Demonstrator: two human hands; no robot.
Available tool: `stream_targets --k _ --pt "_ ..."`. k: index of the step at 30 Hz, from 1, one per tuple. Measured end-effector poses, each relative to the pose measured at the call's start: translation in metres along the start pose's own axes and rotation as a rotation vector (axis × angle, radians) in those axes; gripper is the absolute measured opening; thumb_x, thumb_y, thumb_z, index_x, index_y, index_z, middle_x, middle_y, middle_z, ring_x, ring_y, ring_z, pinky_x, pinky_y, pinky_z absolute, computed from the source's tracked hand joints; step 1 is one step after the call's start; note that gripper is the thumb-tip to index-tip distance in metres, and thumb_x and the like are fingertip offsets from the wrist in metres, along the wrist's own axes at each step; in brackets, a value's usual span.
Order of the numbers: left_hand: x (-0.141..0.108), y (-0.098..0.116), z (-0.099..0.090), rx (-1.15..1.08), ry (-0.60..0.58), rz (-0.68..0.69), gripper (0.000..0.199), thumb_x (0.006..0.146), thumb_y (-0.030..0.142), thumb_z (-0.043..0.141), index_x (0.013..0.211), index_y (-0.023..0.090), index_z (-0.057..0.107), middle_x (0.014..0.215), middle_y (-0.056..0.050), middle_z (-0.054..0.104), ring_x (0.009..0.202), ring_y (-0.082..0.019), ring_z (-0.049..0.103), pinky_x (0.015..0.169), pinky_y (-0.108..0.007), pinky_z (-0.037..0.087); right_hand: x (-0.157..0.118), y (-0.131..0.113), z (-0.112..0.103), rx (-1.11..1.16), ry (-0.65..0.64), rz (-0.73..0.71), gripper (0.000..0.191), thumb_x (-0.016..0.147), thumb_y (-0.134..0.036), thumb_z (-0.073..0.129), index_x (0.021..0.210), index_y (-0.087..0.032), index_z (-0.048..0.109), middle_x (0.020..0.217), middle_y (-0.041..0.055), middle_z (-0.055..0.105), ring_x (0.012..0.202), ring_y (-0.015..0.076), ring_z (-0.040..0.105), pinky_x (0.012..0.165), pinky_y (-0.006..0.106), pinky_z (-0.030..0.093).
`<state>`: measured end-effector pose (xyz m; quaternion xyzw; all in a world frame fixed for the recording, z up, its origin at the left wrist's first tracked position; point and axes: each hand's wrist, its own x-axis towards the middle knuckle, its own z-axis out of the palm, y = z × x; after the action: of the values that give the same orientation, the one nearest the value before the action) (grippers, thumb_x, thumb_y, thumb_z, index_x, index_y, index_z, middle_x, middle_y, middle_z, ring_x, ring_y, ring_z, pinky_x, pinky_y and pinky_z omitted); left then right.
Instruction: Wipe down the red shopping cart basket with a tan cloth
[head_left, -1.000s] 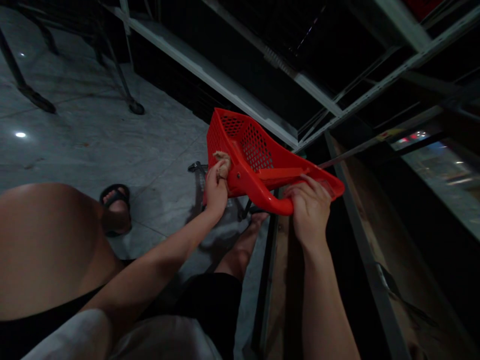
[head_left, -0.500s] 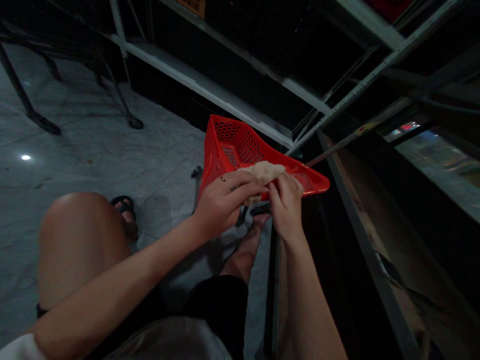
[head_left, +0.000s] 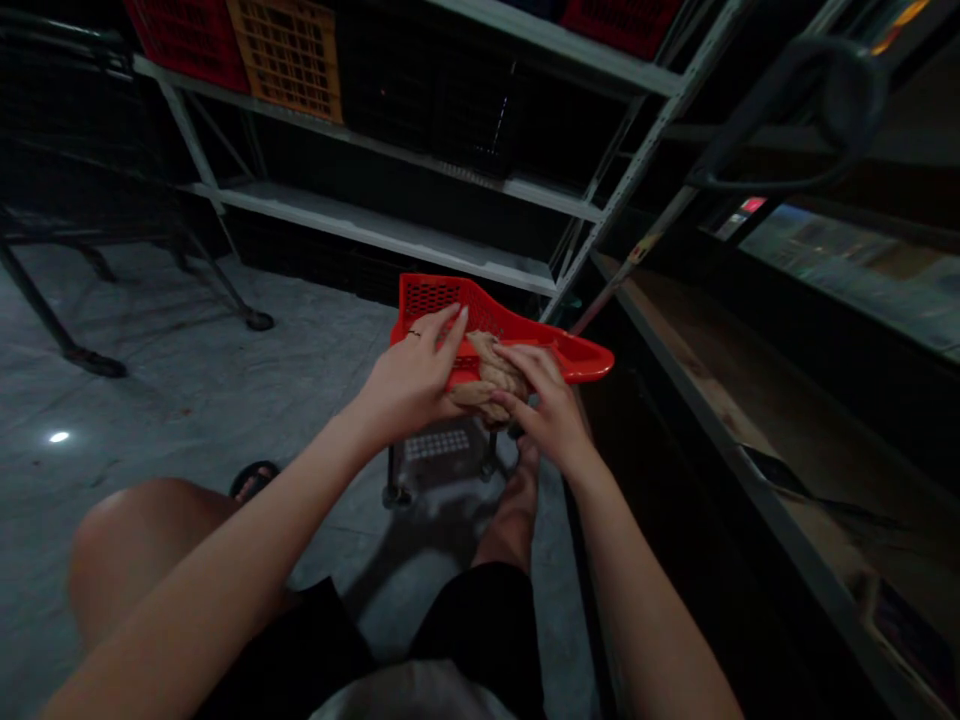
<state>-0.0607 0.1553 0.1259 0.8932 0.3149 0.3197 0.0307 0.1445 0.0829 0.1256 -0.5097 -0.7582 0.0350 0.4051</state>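
Note:
A tan, bunched-up, soft-looking bundle (head_left: pixel 495 382) with folds or twists lies over the near side of a red plastic basket (head_left: pixel 510 312); I cannot make out its exact kind. My right hand (head_left: pixel 551 400) grips the bundle from the right, fingers curled over its top and thumb on its near side. My left hand (head_left: pixel 412 372), with a ring on one finger, is at the bundle's left end. Its visible fingers are stretched out and apart above the basket, while the lower part of the hand touches the bundle.
The basket sits on a wheeled frame. Behind stands a white metal shelf (head_left: pixel 390 232) with an orange crate (head_left: pixel 289 60) and red crates. A dark cart (head_left: pixel 67 200) is at left. On the right, a phone-like object (head_left: pixel 772 468) lies on a wooden ledge (head_left: pixel 697 350).
The view has tilted up, showing more shelving. My left hand has loosened its fingers and moved left from the bundle's top. The bundle has turned, now showing darker tan folds.

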Motion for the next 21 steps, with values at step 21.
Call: stream_targets --k 21 --pt "-0.002 -0.013 -0.017 0.325 -0.332 -0.162 0.048 0.086 0.058 0.065 0.107 0.016 0.076 0.091 -0.017 0.081 0.085 -0.039 0.077 0.068 -0.039 0.053 0.041 -0.043 0.066 -0.412 0.112 0.004 0.026 0.104 -0.027 0.053 0.111 -0.023 0.078 0.115 0.0092 0.077 0.11 0.026 0.067 0.1 0.041 0.055"
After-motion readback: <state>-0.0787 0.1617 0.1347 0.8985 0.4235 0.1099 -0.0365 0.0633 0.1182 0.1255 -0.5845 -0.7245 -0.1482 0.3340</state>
